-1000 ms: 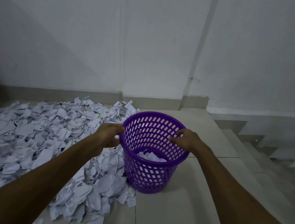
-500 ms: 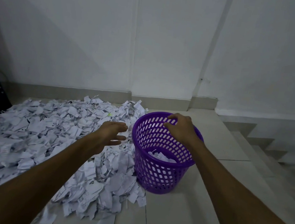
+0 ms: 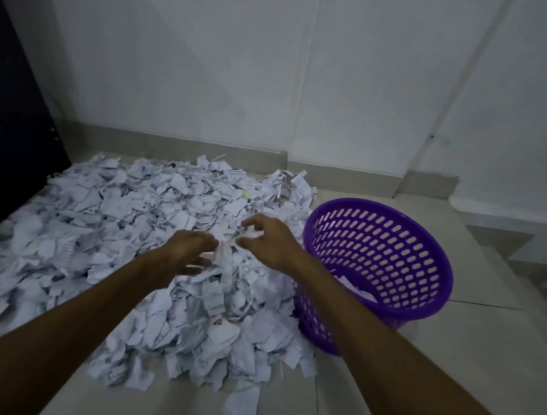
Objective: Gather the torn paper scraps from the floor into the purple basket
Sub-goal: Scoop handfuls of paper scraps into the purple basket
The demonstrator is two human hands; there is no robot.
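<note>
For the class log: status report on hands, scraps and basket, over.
Left hand and right hand open over paper scraps. Purple basket upright beside pile, few scraps inside. Nothing blocking.

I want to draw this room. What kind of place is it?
Probably a stair landing indoors. A tiled floor meets plain white walls, and steps go down on the right. A big heap of paper scraps lies beside a purple basket.

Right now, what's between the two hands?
In the head view, torn paper scraps from the pile fill the gap between the left hand and right hand.
</note>
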